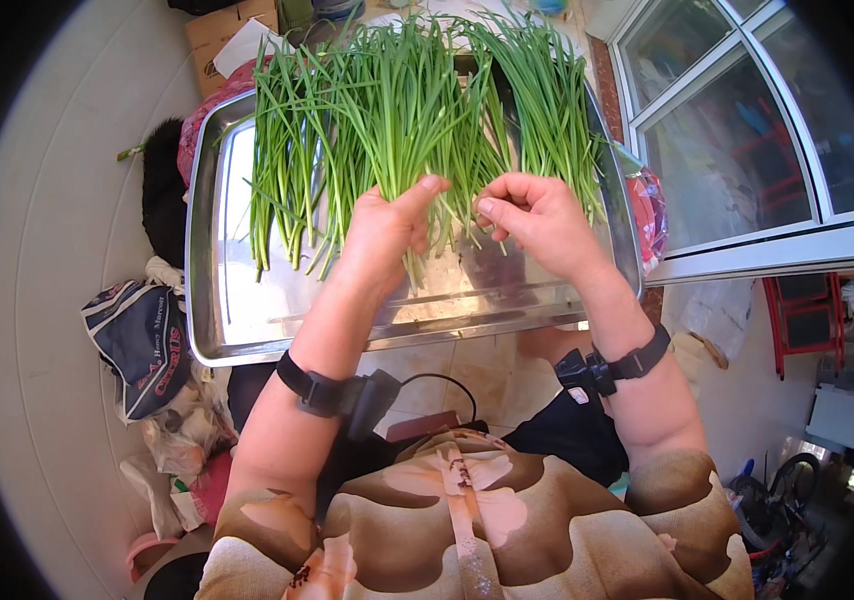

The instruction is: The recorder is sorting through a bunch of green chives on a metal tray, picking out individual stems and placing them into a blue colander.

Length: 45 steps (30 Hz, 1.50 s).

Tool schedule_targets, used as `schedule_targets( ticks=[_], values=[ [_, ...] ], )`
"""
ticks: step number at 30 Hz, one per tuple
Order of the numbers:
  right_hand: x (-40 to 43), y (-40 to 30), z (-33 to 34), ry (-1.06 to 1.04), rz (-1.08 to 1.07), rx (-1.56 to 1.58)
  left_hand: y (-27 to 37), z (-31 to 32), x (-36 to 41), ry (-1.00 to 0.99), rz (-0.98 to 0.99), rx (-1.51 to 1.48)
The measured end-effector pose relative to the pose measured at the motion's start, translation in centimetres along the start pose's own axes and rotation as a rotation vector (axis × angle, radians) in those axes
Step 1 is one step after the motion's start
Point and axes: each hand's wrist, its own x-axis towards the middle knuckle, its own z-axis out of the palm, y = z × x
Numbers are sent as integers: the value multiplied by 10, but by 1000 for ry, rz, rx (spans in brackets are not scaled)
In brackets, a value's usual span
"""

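Note:
Long green garlic chives [292, 165] lie in bunches across a rectangular stainless steel tray [247, 322] before me. My left hand [389, 225] is closed around the lower stems of a bunch [397, 127], with pale stem ends showing below the fingers. Just to its right, over the tray, my right hand [535, 221] has thumb and forefinger brought together near the stem ends; whether something thin is pinched there cannot be told. Behind the right hand a further bunch [547, 112] leans toward the tray's right rim.
Left of the tray are a dark printed bag [141, 345], plastic bags [186, 427] and black fur or fluffy material [162, 195]. A cardboard box [224, 37] stands beyond. On the right are a white-framed glass door or window [734, 142] and a red-framed folding chair [806, 322].

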Motion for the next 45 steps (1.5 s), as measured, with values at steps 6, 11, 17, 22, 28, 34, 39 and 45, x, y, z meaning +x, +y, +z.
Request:
schedule_targets(
  ticks=[6,11,17,22,28,34,39,45],
  values=[
    [4,4,11,-177,160,58,-3,3,-1,-18,11,8],
    [5,7,5,-226,195,129,-2,0,-1,-10,15,-18],
    [3,6,-16,-39,159,139,4,-2,0,-5,46,-16],
    [0,17,-79,581,-123,-311,1,-6,4,17,12,36],
    [-24,32,-158,875,226,-738,-6,-6,4,127,17,148],
    [-29,89,-189,885,347,-1085,-1,-10,0,216,114,237],
    [-32,64,-197,700,658,-891,1,-10,-4,185,120,99],
    [-23,52,-185,803,494,-938,14,-24,-12,179,180,-277]
  ],
)
